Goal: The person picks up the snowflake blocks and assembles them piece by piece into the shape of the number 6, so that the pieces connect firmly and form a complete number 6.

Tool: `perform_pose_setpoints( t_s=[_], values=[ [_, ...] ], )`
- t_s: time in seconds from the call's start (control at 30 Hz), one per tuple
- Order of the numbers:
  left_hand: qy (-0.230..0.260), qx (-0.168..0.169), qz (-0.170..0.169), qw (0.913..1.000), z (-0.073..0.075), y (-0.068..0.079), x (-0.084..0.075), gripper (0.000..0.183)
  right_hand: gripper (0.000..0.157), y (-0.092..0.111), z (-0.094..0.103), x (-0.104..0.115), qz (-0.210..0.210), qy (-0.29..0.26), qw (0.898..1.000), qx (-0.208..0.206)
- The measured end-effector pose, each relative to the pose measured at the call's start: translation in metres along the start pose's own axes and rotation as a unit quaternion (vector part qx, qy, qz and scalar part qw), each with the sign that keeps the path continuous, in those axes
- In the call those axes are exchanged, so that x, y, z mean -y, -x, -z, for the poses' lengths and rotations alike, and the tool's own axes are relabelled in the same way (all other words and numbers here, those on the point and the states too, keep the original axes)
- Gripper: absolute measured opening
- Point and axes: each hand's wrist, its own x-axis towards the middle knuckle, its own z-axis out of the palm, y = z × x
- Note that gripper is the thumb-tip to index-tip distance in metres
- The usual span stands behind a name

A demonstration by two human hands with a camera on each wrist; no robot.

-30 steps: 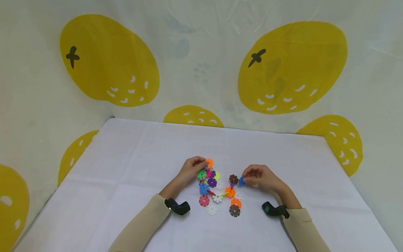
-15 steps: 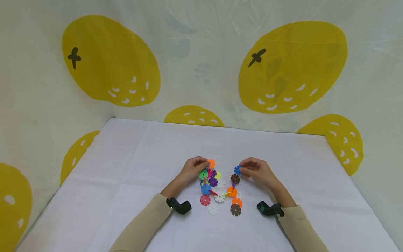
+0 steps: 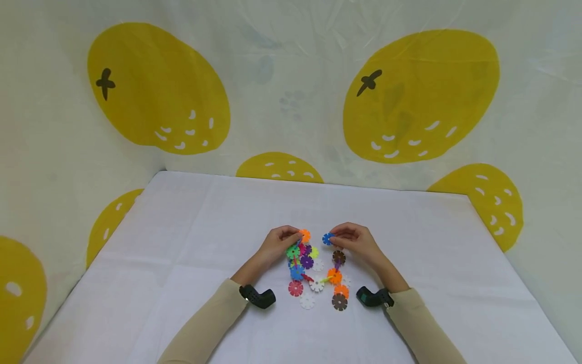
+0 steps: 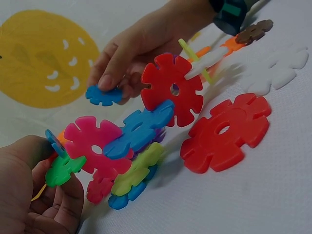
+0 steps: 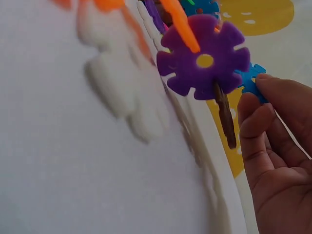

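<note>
My left hand [image 3: 273, 246] pinches one end of a chain of interlocked plastic snowflake discs, near an orange disc [image 3: 305, 235] and a green disc [image 4: 65, 169]. From there the linked discs run toward me, through a white disc [image 3: 317, 284] and an orange disc [image 3: 334, 276], up to a brown disc [image 3: 338, 257] at the right. A loose-looking blue snowflake disc [image 3: 327, 239] is between the thumb and fingers of my right hand [image 3: 359, 241]. It is apart from the orange disc, with a gap between the two hands. In the right wrist view, a purple disc [image 5: 207, 73] partly overlaps it.
Several discs lie on the white tablecloth [image 3: 218, 222] near the chain: a red one [image 3: 295, 288], a white one [image 3: 307, 302], and a brown one [image 3: 339, 302] beside an orange one. A curtain with yellow fruit prints [image 3: 423, 96] stands behind the table.
My right hand has carried the blue disc leftward and away from me, from the right of the brown disc to beyond it. My left hand has stayed almost still.
</note>
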Motion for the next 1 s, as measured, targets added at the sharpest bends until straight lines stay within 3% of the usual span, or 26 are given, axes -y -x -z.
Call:
perform_pose_setpoints(
  t_s=[0.2,0.77,0.9,1.0],
  values=[
    [-0.003,0.009,-0.002,1.0000,0.001,-0.001,0.000,0.026,0.022,-0.006,-0.010,0.002,-0.017,0.016,1.000,0.009],
    [0.011,0.034,0.000,0.9994,0.002,-0.001,0.002,0.028,0.014,-0.012,-0.030,0.012,0.015,0.038,0.999,0.016],
    [0.006,0.041,0.001,0.9991,0.003,0.003,-0.006,0.025,0.014,-0.007,-0.033,0.030,0.029,0.052,0.998,0.015],
    [-0.005,0.043,-0.006,0.9991,0.004,0.011,-0.019,0.023,0.011,-0.005,-0.036,0.043,0.069,0.076,0.995,0.011]
  ],
)
